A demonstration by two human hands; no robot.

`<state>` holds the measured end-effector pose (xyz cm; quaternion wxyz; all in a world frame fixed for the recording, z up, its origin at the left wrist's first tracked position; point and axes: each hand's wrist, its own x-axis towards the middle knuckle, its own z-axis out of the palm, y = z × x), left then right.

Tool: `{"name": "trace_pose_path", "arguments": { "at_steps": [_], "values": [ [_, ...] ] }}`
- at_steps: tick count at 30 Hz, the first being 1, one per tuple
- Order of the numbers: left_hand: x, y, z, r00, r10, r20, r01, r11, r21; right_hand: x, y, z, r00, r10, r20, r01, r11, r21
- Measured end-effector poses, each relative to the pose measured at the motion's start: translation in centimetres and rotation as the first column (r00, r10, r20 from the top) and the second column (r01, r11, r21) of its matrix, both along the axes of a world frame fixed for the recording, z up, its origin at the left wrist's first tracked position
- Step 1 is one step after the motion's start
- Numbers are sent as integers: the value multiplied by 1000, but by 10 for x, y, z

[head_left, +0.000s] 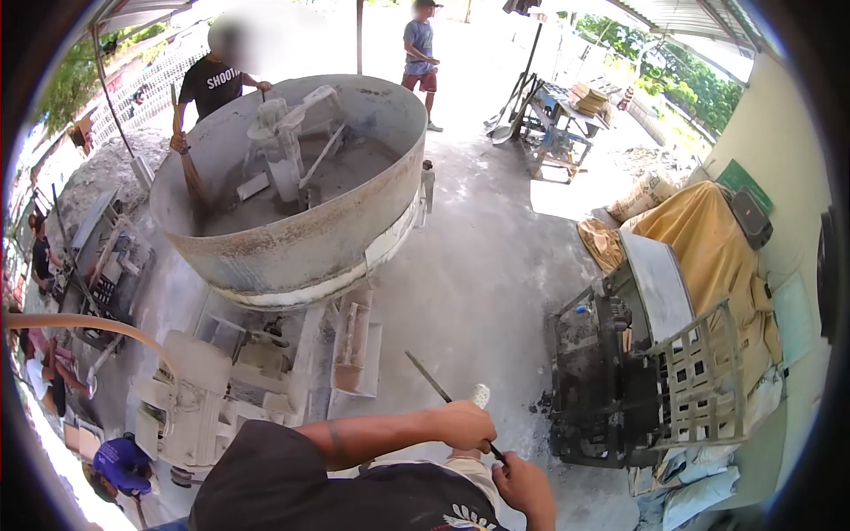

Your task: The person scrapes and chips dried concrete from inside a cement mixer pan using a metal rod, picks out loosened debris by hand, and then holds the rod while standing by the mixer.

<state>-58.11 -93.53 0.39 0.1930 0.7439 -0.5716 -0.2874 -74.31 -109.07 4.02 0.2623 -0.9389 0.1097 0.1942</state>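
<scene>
Both of my hands grip a thin dark rod in front of my body. My left hand, at the end of the arm crossing from the left, is wrapped round its middle part. Lower and to the right, my right hand closes on the rod's near end. The far end points up and left over the concrete floor. Behind my left hand shows a white, speckled shoe tip.
A large round mixer stands ahead, where a person holds a broom. Another person stands behind. Dusty machinery is at left, a black metal frame at right. A person in blue is lower left.
</scene>
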Motion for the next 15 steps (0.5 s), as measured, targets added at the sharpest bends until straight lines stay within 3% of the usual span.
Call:
{"name": "trace_pose_path", "arguments": {
  "at_steps": [2,4,5,6,7,9,11,12,13,14,15],
  "values": [
    [50,-13,-3,989,141,-38,-140,989,38,79,-35,-27,978,210,-16,-211,977,-31],
    [112,-21,-12,961,266,73,-271,960,70,168,-61,-32,955,275,114,-287,951,112],
    [143,-21,-7,904,375,205,-380,925,-20,220,-76,-40,933,331,140,-349,926,142],
    [169,-17,15,795,535,287,-476,843,-252,273,-74,-12,923,343,175,-373,909,184],
    [190,-14,37,610,748,262,-517,626,-584,330,-78,2,882,411,231,-453,875,170],
    [225,0,96,327,926,190,-556,351,-754,452,-67,47,771,514,375,-573,818,57],
    [249,20,126,143,983,111,-533,171,-829,577,-30,123,636,653,411,-648,741,-175],
    [258,29,127,115,988,107,-552,153,-820,638,-11,166,292,794,532,-706,555,-440],
    [270,42,129,61,997,36,-561,64,-825,702,16,203,72,780,621,-697,485,-529],
    [284,59,132,14,1000,-27,-561,-15,-828,735,60,262,402,725,559,-579,674,-458],
    [300,79,134,-1,1000,-16,-565,-14,-825,805,81,288,-145,874,464,-294,410,-864]
  ]
}}
